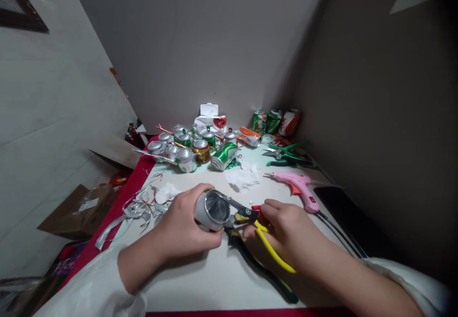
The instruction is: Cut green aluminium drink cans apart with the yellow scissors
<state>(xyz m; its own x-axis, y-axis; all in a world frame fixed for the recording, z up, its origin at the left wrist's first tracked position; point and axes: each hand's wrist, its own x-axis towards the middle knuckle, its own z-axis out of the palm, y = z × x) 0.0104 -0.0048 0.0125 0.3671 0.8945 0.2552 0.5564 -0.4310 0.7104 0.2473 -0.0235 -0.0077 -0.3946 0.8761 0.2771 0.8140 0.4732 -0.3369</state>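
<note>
My left hand is wrapped round a silver can, tilted so that its open, hollow end faces me. In my right hand is a pair of snips with yellow and red handles. The blades of the snips reach the rim of the can's opening. Beneath my right hand, dark-handled pliers lie on the white table, their head close to the can. My right fingertips are partly hidden behind the handles.
Several small can pots stand at the back left. A green can lies beside crumpled tissue. Metal strips are at the left; a pink glue gun, green-handled cutters and a black slab are at the right.
</note>
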